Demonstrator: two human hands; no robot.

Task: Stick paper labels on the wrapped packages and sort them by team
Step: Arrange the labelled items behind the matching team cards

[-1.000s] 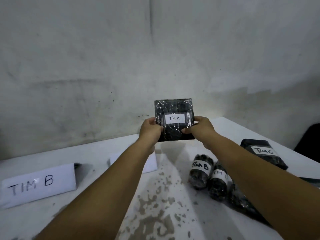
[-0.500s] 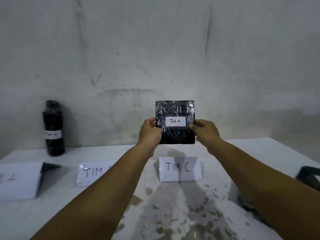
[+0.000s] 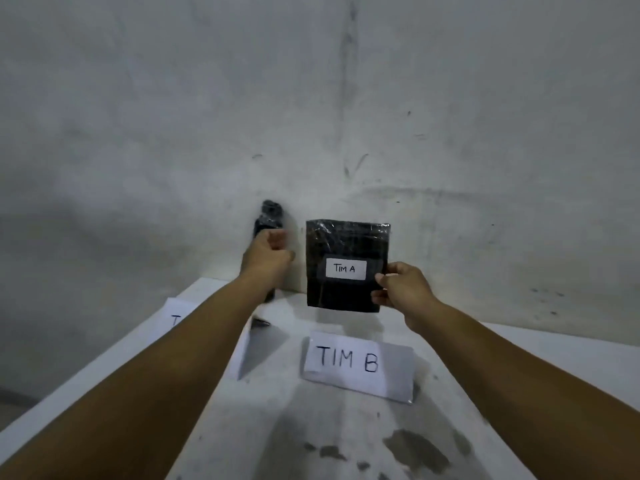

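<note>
Fingers (image 3: 382,282) of the right hand (image 3: 403,292) are pinched on the right edge of the flat wrapped package (image 3: 346,244), thumb on the front face beside the white paper label (image 3: 345,268) marked TIM A. The package is held upright and clear of the desk (image 3: 346,427), face toward the camera, long axis roughly vertical, above and behind the folded TIM B sign (image 3: 358,365). The left hand (image 3: 266,258) is off the package, fingers curled and partly closed beside the tall wrapped bottle (image 3: 270,216) that stands against the wall at the back edge of the desk; whether the bottle is gripped or only touched cannot be told, since the hand covers its middle. A second folded sign (image 3: 180,317) is seen toward the left edge, mostly hidden by the left forearm, only a "T" readable; likely the TIM A marker, though that is a guess. Key relation: the package is judged to need carrying leftward from the right fingers, past the TIM B sign, toward the bottle's spot at the back left. The left hand is nearer that spot. Risk: the bottle could be knocked when the package is set down beside it.
</note>
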